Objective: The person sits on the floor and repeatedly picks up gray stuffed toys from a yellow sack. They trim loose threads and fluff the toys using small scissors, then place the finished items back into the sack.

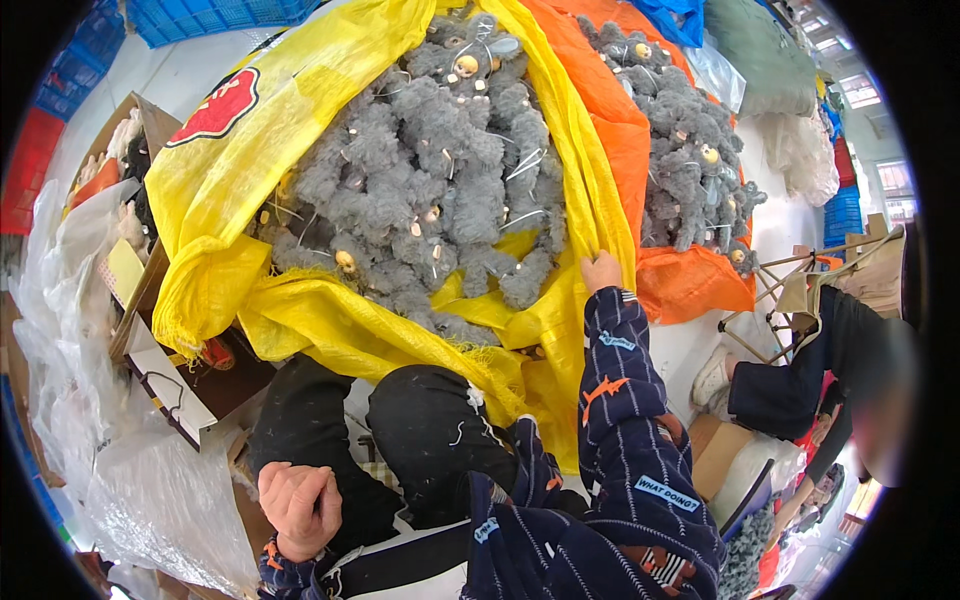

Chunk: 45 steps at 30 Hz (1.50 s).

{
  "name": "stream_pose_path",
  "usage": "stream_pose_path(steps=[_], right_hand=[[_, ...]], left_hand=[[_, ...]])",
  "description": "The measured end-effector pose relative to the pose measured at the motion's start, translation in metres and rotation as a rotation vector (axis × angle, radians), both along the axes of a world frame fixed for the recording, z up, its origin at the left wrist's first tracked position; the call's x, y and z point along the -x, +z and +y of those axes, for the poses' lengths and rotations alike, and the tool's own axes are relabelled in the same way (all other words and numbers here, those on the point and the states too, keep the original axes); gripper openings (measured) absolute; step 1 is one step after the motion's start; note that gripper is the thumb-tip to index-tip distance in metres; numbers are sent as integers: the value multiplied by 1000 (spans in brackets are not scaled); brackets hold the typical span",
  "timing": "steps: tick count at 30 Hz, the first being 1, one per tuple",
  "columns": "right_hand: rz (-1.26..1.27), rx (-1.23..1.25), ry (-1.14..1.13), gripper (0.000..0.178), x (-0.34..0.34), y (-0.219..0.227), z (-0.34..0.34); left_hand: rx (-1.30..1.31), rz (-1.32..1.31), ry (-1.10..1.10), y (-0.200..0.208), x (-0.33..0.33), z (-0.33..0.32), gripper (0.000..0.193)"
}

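A large yellow woven sack (300,90) lies spread wide in front of me. It is full of grey fluffy plush toys (440,160) with small pale faces and white ties. At the sack's right side my right hand (602,270) is closed on its yellow edge, arm stretched forward. My left hand (300,505) is curled into a loose fist above my left thigh, away from the sack. Nothing shows between its fingers.
Right of the yellow sack stands an orange sack (690,280) with more grey plush toys. Cardboard boxes (150,130) and clear plastic sheeting (150,500) lie to the left. Blue crates (200,18) stand behind. Another person (800,370) sits at the right beside a folding chair (775,290).
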State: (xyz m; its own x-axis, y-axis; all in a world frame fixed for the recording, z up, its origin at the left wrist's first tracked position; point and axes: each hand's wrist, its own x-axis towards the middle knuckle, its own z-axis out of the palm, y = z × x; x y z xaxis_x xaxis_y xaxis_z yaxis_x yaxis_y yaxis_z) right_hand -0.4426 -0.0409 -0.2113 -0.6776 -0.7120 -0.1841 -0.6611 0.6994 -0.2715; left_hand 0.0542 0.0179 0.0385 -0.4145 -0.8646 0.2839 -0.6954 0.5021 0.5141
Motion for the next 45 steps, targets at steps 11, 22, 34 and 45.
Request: stream_pose_path(steps=[11,22,34,45], right_hand=[[-861,506,-80,27,-139,124,27],[-788,282,308,27,-242,253,177],[-495,-46,466,28,-222,281,286],[-300,-88,323,42,-149,135,325]], left_hand=[[59,62,20,-1,-8,7,20],[240,159,66,-3,-43,24,9],[319,164,138,-10,-84,38,7],[287,73,156,-10,-77,39,10]])
